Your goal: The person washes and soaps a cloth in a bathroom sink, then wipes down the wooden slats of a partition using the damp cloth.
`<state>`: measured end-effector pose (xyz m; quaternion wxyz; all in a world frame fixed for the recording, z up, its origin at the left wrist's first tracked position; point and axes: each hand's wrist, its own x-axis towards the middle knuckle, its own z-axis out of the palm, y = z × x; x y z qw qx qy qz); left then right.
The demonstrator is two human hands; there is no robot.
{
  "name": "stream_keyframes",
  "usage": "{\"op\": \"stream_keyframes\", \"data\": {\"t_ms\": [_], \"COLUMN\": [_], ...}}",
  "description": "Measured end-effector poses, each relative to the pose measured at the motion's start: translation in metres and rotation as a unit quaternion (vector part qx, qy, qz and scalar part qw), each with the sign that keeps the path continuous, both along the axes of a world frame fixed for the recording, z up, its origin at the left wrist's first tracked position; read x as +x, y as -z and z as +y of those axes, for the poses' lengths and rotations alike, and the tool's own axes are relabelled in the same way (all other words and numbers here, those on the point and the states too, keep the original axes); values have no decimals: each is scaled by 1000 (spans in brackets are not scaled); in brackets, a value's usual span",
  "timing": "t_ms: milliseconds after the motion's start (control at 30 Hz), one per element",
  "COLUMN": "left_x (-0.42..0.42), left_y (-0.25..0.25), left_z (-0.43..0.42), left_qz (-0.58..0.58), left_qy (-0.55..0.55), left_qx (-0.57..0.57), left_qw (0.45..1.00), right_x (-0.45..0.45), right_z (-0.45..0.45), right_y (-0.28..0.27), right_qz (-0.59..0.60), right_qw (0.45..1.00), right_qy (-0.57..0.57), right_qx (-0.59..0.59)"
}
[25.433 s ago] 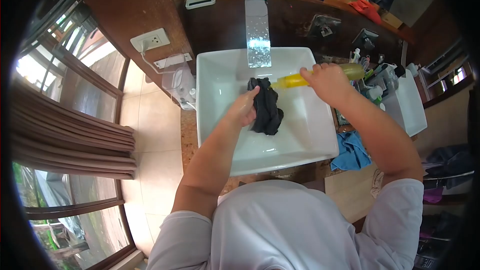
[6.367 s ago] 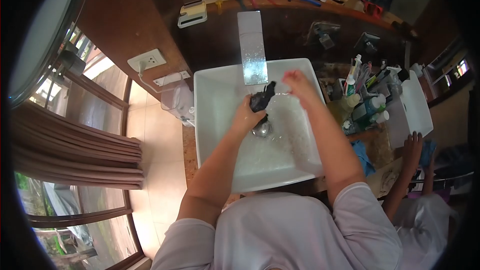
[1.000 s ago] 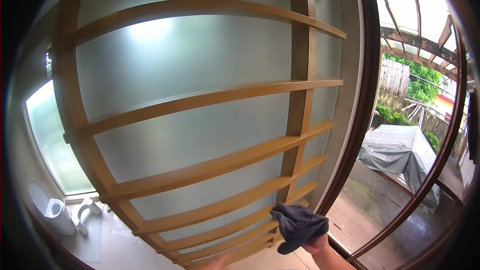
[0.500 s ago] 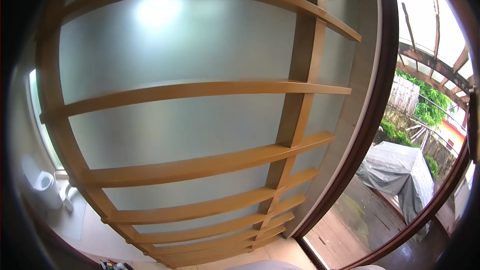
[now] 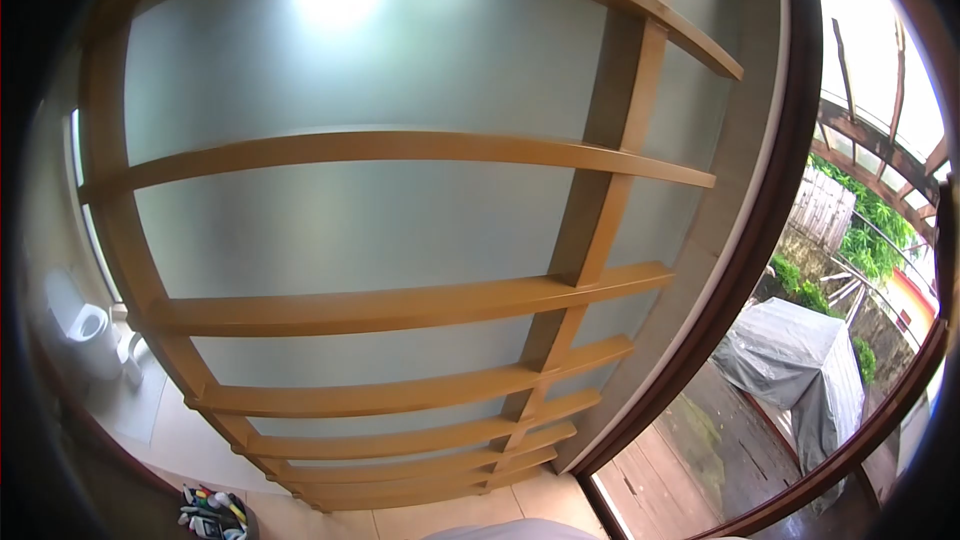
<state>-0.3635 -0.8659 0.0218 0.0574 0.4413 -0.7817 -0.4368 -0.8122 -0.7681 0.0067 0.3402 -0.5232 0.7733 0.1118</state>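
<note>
Neither of my hands shows in the head view, and the dark cloth is out of sight too. A wooden lattice shelf (image 5: 400, 315) with frosted panels behind it fills most of the picture. At the bottom edge a small part of my pale shirt (image 5: 520, 530) is visible.
A white toilet (image 5: 88, 335) stands at the far left. A container of pens and small items (image 5: 215, 515) is at the lower left. On the right, a dark-framed glass door (image 5: 700, 340) shows a deck and a grey tarp-covered object (image 5: 795, 340) outside.
My hands and the dark cloth, seen a second ago at the bottom, have left the view. The shelf sits slightly higher, and more of the pen container shows at the lower left.
</note>
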Motion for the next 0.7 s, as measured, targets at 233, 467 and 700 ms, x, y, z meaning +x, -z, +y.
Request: {"op": "stream_keyframes", "data": {"t_ms": [233,467,700], "left_x": [13,37,63], "left_y": [10,6,21], "left_z": [6,1,9], "left_qz": [-3,-8,-33], "left_qy": [1,-6,-16], "left_qx": [5,19,24], "left_qw": [1000,1000,999], "right_x": [7,18,30], "right_z": [1,-1,-9], "right_y": [-2,-16,-15], "right_qz": [0,-2,8], "right_qw": [1000,1000,1000], "right_qy": [-3,-5,-12], "right_qx": [-9,-6,-3]}}
